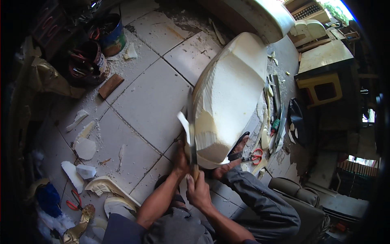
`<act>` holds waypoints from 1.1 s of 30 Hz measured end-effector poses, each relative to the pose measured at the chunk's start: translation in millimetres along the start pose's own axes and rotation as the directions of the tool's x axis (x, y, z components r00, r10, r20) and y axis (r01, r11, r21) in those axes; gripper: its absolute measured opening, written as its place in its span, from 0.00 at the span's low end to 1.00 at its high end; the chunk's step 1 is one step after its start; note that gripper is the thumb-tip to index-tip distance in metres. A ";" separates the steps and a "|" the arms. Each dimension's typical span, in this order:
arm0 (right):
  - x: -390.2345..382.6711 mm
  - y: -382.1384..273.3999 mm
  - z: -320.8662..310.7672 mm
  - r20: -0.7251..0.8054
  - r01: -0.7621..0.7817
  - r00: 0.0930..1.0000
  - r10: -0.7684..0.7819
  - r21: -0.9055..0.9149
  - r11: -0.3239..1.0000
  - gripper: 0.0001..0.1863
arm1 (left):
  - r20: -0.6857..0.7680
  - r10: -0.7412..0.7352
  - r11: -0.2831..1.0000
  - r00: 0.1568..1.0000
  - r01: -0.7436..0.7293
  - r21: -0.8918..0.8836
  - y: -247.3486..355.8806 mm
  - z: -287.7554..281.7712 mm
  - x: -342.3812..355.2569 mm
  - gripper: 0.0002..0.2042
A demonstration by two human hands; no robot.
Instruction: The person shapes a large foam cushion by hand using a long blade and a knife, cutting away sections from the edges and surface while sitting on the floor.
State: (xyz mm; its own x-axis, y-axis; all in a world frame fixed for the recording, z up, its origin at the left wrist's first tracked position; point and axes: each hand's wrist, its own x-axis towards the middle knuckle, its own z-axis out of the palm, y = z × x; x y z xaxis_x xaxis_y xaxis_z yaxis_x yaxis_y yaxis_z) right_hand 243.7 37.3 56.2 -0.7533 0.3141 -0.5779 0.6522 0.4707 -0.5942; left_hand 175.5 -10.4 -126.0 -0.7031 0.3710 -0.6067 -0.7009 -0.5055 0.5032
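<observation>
A big cream-white foam block (227,101), rounded and carved with ridged cut marks, stands before me between my legs. My right hand (198,190) is closed round the wooden handle of a long knife (192,148). Its blade points away from me along the block's left side, slightly blurred. A thin white foam strip (183,121) peels away to the left of the blade. My left hand (181,156) is at the block's near left side, close to the blade. Its fingers are mostly hidden, so their grip does not show.
Foam scraps (85,148) and a brown wooden block (111,86) lie on the tiled floor at left. Tool-filled buckets (113,38) stand behind them. Red-handled scissors (256,156), a green-handled screwdriver (275,126) and offcuts lie right of the block.
</observation>
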 end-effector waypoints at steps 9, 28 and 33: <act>-51.5 31.2 -19.5 -0.175 0.096 0.980 -0.090 0.024 0.995 0.15 | -0.291 0.074 0.989 0.954 -0.031 0.147 37.7 10.2 -4.7 0.39; -53.9 21.2 -9.0 -0.111 0.096 0.989 -0.100 -0.041 0.995 0.24 | 0.091 -0.074 0.924 0.993 0.103 -0.369 8.6 -2.3 -23.3 0.22; -52.8 26.0 -5.9 -0.114 0.094 0.989 -0.100 -0.053 0.994 0.23 | 0.094 -0.104 0.866 0.990 0.137 -0.481 17.5 8.4 -35.6 0.21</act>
State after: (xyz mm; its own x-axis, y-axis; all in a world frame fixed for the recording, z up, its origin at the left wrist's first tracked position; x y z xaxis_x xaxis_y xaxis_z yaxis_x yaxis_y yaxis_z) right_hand 299.9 37.7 74.6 -0.8192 0.3574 -0.4485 0.5730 0.5412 -0.6155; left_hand 187.2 -25.9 -90.5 -0.6344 0.4929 -0.5955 -0.6455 -0.7616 0.0572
